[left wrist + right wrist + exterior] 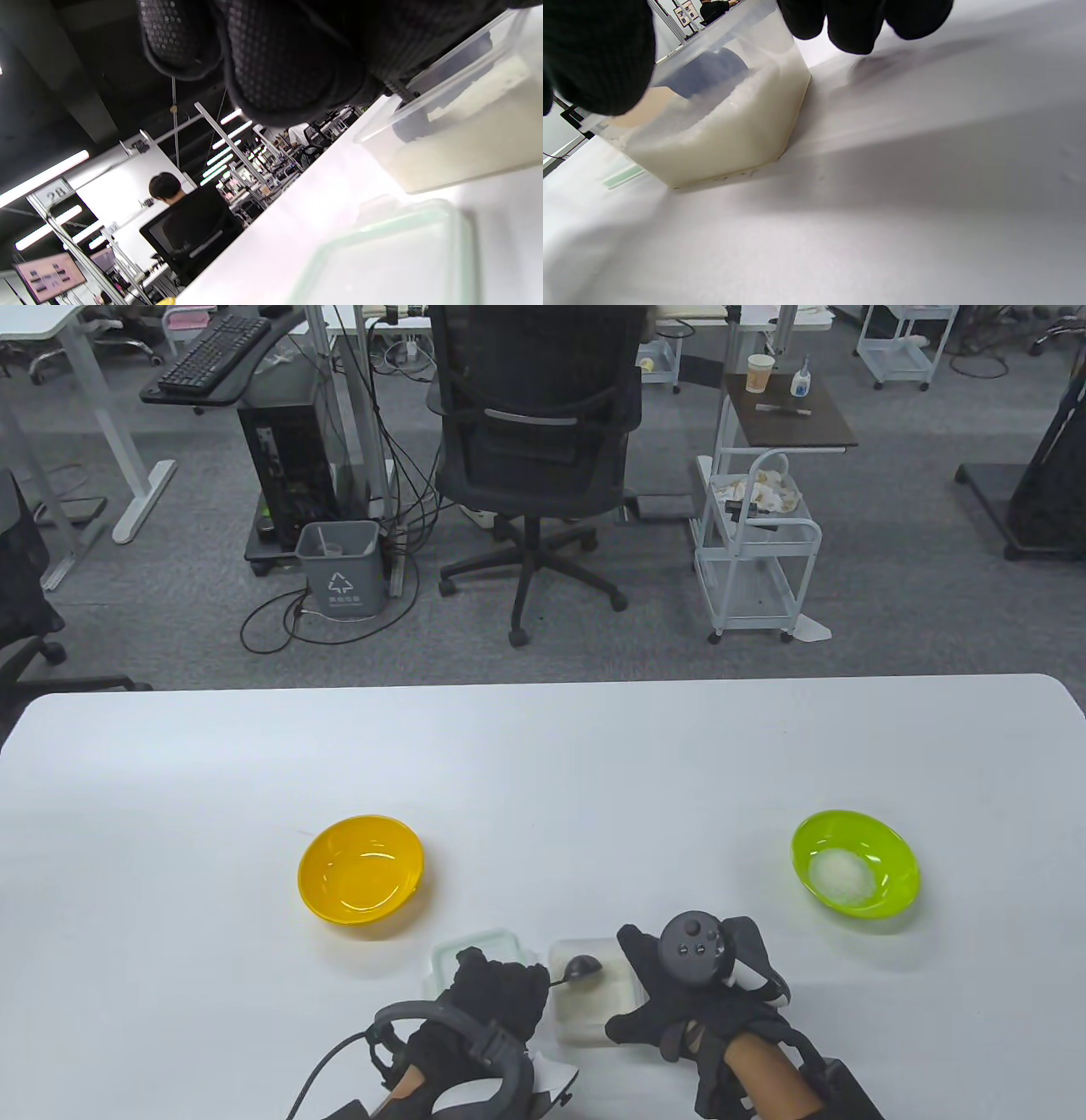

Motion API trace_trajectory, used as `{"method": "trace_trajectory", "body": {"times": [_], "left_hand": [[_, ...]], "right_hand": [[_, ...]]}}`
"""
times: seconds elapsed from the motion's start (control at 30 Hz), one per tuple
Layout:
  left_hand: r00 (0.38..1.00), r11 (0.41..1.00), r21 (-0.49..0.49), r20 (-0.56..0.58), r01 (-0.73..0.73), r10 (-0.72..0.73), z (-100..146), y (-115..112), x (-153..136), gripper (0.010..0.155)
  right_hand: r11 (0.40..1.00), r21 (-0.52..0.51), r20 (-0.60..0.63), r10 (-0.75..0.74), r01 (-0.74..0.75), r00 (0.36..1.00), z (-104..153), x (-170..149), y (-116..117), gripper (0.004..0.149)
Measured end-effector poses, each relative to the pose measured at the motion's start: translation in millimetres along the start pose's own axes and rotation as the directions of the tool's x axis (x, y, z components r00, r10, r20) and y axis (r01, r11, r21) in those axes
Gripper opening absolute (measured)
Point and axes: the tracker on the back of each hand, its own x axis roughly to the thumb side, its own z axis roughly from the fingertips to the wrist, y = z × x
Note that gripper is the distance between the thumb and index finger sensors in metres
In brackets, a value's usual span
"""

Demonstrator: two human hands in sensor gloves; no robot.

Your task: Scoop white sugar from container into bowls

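Observation:
A clear plastic container [585, 1005] of white sugar sits near the table's front edge. My left hand [507, 988] grips the handle of a black spoon [584, 968], whose bowl is over the sugar inside the container. My right hand [642, 997] holds the container at its right side. The yellow bowl [361, 869] at the left holds no sugar. The green bowl [855, 864] at the right holds a mound of sugar. The right wrist view shows the container [729, 127], the spoon [712, 70] in the sugar, and my fingers [857, 21] at its wall.
The container's green-rimmed lid [467, 957] lies flat on the table just left of the container, partly under my left hand; it also shows in the left wrist view [394, 254]. The white table [543, 763] stretches wide behind the bowls.

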Motion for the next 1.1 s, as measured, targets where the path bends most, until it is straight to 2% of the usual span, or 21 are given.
{"method": "trace_trajectory", "body": {"times": [0.17,0.27,0.37,0.47,0.67,0.8,0.83,0.97,1.03,1.1], "left_hand": [[0.985,0.982,-0.086,-0.02,-0.171,0.17,-4,-3,-6,0.046],[0.974,0.967,-0.12,-0.045,-0.225,0.221,-6,-5,-12,0.046],[0.93,0.914,-0.173,-0.1,-0.366,0.353,-6,-12,-19,0.046],[0.846,0.815,-0.231,-0.174,-0.532,0.503,-7,-23,-25,0.046],[0.667,0.601,-0.288,-0.326,-0.745,0.67,-6,-43,-35,0.046],[0.5,0.393,-0.314,-0.443,-0.864,0.744,-3,-59,-41,0.047],[0.477,0.365,-0.314,-0.459,-0.877,0.75,-2,-62,-42,0.046],[0.334,0.186,-0.312,-0.536,-0.932,0.775,1,-76,-43,0.047],[0.295,0.132,-0.315,-0.555,-0.94,0.778,1,-79,-45,0.047],[0.277,0.113,-0.307,-0.567,-0.945,0.775,2,-81,-46,0.048]], "right_hand": [[1.0,0.0,-0.001,-0.003,0.003,1.0,0,0,0,0.101],[1.0,0.005,0.0,-0.003,0.003,1.0,0,0,0,0.101],[1.0,0.004,0.0,-0.005,0.005,1.0,0,0,0,0.101],[1.0,0.003,-0.001,-0.006,0.006,1.0,0,0,0,0.101],[1.0,0.002,-0.002,-0.005,0.005,1.0,0,0,0,0.101],[1.0,0.006,-0.003,-0.013,0.013,1.0,0,0,0,0.101],[1.0,0.006,-0.003,-0.015,0.015,1.0,0,0,0,0.101],[1.0,0.005,-0.002,-0.025,0.025,1.0,0,-1,0,0.101],[1.0,0.004,-0.003,-0.024,0.024,1.0,1,-1,0,0.101],[1.0,0.003,-0.002,-0.026,0.026,1.0,1,-2,0,0.101]]}}
